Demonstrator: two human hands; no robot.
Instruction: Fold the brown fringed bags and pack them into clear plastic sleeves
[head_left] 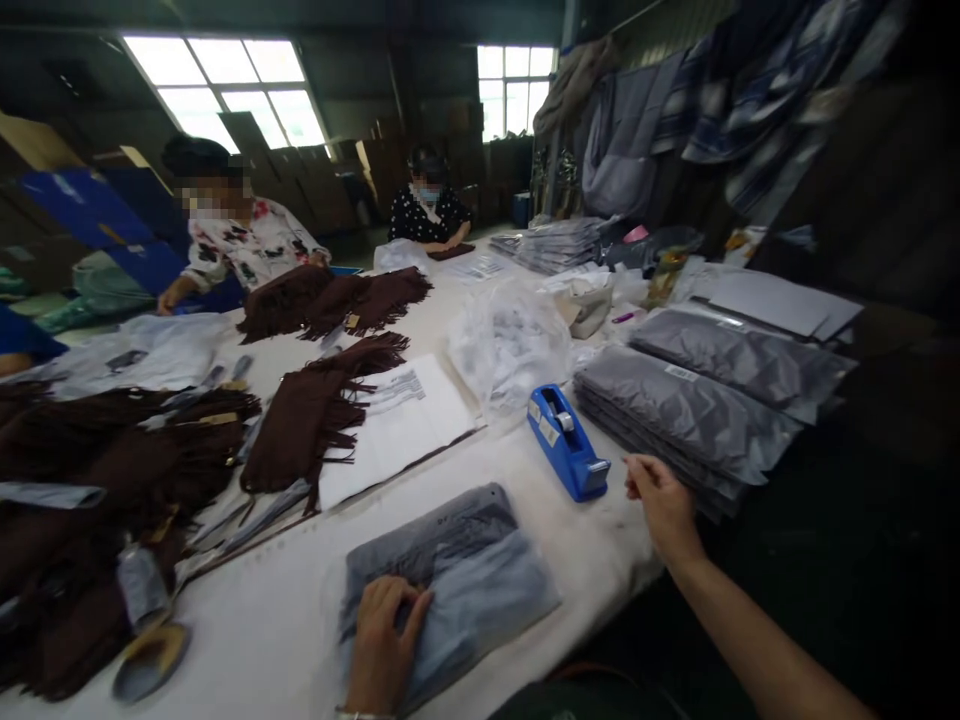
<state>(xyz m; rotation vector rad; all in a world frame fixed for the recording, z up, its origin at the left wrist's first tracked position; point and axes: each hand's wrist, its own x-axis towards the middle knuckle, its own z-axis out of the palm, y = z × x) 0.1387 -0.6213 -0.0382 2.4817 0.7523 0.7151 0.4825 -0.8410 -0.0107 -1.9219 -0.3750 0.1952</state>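
Observation:
My left hand (384, 640) presses on a grey folded garment in a clear plastic bag (480, 570), its fingers curled over the near left part. The bag lies flat on the white table in front of me. My right hand (660, 497) is raised at the table's right side, thumb and fingers pinched together; whatever they hold is too small to make out. Just left of those fingertips stands a blue tape dispenser (566, 445) with a roll of tape in it, apart from the hand.
Stacks of bagged grey garments (682, 400) lie at the right. Beyond the dispenser is a heap of clear plastic (514, 345). Brown fringed scarves (300, 425) cover the left, beside a white printed sheet (401, 420). Two people (244, 235) work across the table.

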